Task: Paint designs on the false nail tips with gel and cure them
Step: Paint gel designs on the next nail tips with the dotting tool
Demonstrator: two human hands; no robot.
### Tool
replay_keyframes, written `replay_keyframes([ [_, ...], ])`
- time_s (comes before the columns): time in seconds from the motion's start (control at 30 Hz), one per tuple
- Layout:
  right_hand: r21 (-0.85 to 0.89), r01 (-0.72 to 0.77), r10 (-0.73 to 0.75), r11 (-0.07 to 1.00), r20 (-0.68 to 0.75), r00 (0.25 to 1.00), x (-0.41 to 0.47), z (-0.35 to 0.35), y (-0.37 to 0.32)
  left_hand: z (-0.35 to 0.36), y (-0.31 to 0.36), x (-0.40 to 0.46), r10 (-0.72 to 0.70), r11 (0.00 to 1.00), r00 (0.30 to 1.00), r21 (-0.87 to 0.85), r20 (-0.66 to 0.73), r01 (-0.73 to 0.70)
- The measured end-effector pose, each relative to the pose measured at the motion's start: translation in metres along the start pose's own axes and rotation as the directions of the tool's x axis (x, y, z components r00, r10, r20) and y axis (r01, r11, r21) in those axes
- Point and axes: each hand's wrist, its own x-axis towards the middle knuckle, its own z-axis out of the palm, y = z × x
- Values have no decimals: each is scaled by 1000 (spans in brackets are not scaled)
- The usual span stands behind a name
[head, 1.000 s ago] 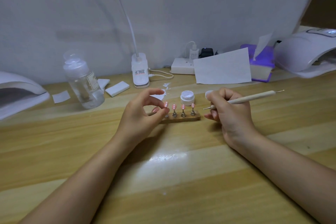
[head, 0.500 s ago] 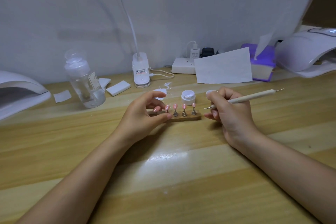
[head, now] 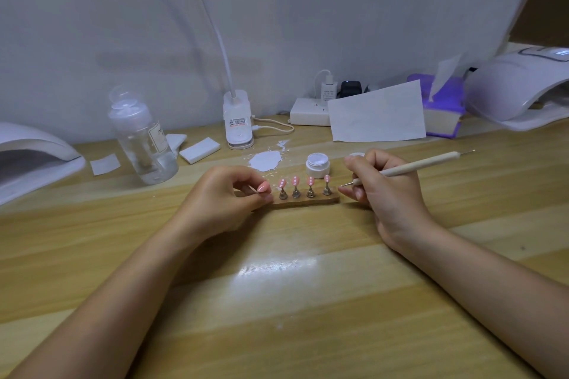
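Change: left hand point(head: 220, 198) has pulled slightly left off the row of stands; white gel smear point(head: 265, 160) on the bench, hidden behind it before, now shows. Right hand barely moved.
Left hand: rests on bench point(head: 292, 292) at left end of wooden base point(head: 306, 200); fingers curled, thumb and forefinger pinching a small pink nail tip point(head: 263, 186). Whether that tip is on a stand, cannot tell.
Right hand: right hand point(head: 386, 191) at right end of base, fingers clamped round dotting tool point(head: 412, 166) like a pen; metal point faces left, just beside rightmost stand, not touching.
Nail tips: four pink nail tips point(head: 303, 181) with white dots, upright on metal stands in a row on the base, between both hands.
Gel: open white gel jar point(head: 317, 164) just behind the row; its lid point(head: 357, 155) partly hidden behind right hand.
Lamps: curing lamp point(head: 520, 86) far right, second lamp point(head: 34, 157) far left.
Other: clear bottle point(head: 141, 138), white pads point(head: 199, 150), desk lamp base point(head: 237, 120), paper sheet point(head: 378, 112), power strip point(head: 309, 115).
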Motion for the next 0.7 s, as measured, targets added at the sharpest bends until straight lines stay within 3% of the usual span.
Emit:
replay_keyframes([
  [0.2, -15, -8, 8, 1000, -5, 1000, -2, 1, -2, -2, 2, -2, 159, 976, 987, 150, -4, -156],
  [0.3, -19, -24, 24, 1000, -24, 999, -2, 1, -3, -5, 3, -3, 206, 970, 979, 137, -9, -203],
  [0.5, -19, -15, 15, 1000, -37, 999, -1, 1, -3, -7, 24, -2, 180, 959, 956, -177, -230, -223],
  [0.7, -16, 8, -9, 1000, -41, 999, 0, 1, 0, 19, 53, -12, 162, 820, 979, -535, -125, -204],
])
